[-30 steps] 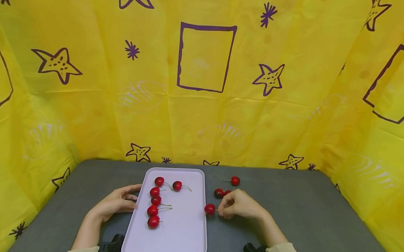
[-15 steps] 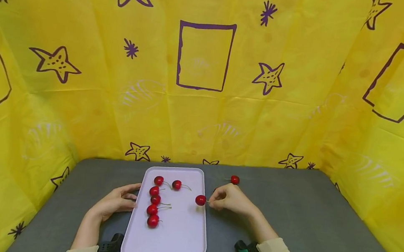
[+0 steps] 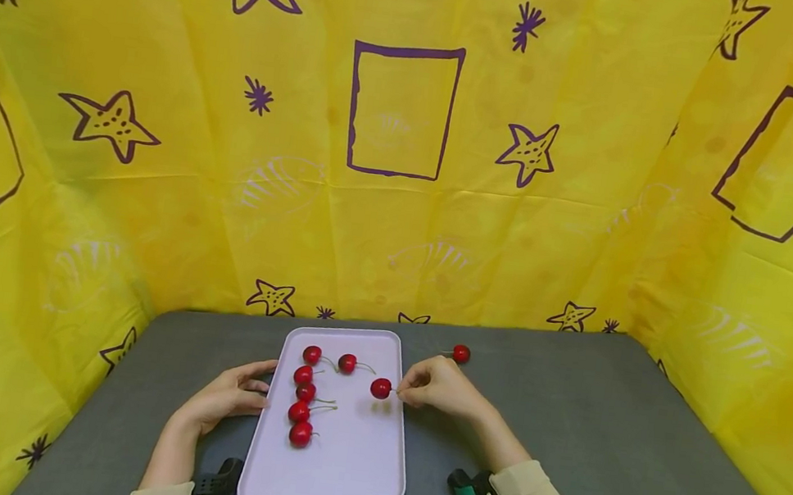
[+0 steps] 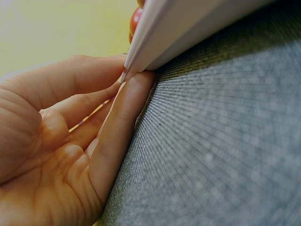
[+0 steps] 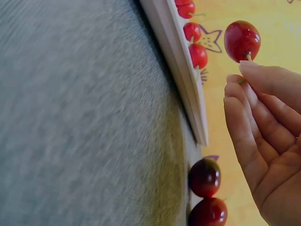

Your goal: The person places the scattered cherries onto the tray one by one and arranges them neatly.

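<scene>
My right hand (image 3: 449, 390) pinches the stem of a red cherry (image 3: 381, 388) between thumb and fingertips. The cherry (image 5: 242, 41) hangs over the right side of a pale lilac tray (image 3: 346, 473), its faint shadow below it. Several cherries with stems lie on the tray, most in a column on its left side, one of them (image 3: 347, 364) beside the top of that column. At the tray's left edge rests my left hand (image 3: 224, 398); in the left wrist view its fingers (image 4: 120, 117) touch the rim and lower side, holding nothing else.
On the grey table (image 3: 556, 399) a cherry (image 3: 461, 354) lies behind my right hand. Two darker cherries (image 5: 205, 177) show near the tray's end in the right wrist view, hidden by the hand from above. A yellow patterned cloth (image 3: 383, 238) encloses the back and sides.
My right hand has carried the cherry by its stem from the table beside the tray leftward over the tray's right side. The left hand has stayed at the tray's edge.
</scene>
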The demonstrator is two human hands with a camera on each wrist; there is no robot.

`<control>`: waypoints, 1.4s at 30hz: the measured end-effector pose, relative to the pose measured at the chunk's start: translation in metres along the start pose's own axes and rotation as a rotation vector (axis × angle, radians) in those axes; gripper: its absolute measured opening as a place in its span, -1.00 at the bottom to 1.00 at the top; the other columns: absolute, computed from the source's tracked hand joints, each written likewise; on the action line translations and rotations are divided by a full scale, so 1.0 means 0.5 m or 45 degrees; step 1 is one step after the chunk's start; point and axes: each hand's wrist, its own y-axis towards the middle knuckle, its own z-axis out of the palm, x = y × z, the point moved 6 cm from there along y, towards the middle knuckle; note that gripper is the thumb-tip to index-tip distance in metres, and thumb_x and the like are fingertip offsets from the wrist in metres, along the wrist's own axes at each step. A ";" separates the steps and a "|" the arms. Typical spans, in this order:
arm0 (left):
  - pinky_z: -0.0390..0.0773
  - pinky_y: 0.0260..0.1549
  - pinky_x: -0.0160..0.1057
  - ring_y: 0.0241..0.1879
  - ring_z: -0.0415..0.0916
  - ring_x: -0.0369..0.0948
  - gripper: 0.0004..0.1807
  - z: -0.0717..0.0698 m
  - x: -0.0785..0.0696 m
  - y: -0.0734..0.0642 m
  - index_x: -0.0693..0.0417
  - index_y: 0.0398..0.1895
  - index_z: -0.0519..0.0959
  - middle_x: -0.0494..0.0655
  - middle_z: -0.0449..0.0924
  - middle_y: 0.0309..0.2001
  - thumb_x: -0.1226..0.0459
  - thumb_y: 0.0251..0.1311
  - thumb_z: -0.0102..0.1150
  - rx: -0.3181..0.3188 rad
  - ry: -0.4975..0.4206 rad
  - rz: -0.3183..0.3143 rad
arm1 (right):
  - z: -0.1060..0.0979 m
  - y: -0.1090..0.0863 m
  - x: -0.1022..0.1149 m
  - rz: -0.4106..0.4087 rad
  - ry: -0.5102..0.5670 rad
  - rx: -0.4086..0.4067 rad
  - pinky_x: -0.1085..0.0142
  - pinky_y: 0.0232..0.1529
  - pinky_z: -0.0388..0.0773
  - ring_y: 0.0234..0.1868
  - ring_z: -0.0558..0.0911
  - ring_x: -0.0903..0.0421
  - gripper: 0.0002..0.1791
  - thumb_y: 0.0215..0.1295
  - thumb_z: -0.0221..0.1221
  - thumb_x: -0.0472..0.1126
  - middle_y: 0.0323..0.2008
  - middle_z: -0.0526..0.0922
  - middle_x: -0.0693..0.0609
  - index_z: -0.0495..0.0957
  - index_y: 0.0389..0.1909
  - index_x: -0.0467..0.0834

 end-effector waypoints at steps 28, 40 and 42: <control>0.71 -0.09 -0.27 -0.14 0.55 -0.21 -0.13 0.001 0.001 0.002 0.24 0.50 0.14 0.17 0.50 0.03 0.31 0.13 0.30 -0.010 0.006 -0.010 | 0.042 0.078 0.052 -0.066 -0.033 -0.149 0.48 -0.43 0.54 -0.52 0.54 0.32 -0.95 0.12 0.39 -0.19 -0.47 0.76 0.02 0.76 -0.41 -0.08; 0.71 -0.09 -0.24 -0.13 0.54 -0.18 -0.14 0.001 0.004 0.002 0.26 0.50 0.12 0.22 0.49 0.05 0.32 0.15 0.28 0.000 0.008 0.003 | 0.063 0.091 0.047 -0.044 -0.045 -0.161 0.47 -0.43 0.55 -0.52 0.55 0.32 -0.96 0.13 0.38 -0.19 -0.47 0.77 0.04 0.77 -0.40 -0.07; 0.71 -0.09 -0.25 -0.13 0.54 -0.18 -0.14 0.000 0.004 0.002 0.26 0.50 0.12 0.21 0.49 0.04 0.33 0.15 0.28 -0.001 0.005 0.005 | 0.063 0.093 0.046 -0.041 -0.060 -0.168 0.47 -0.45 0.54 -0.53 0.54 0.32 -0.96 0.13 0.39 -0.19 -0.48 0.77 0.04 0.77 -0.41 -0.07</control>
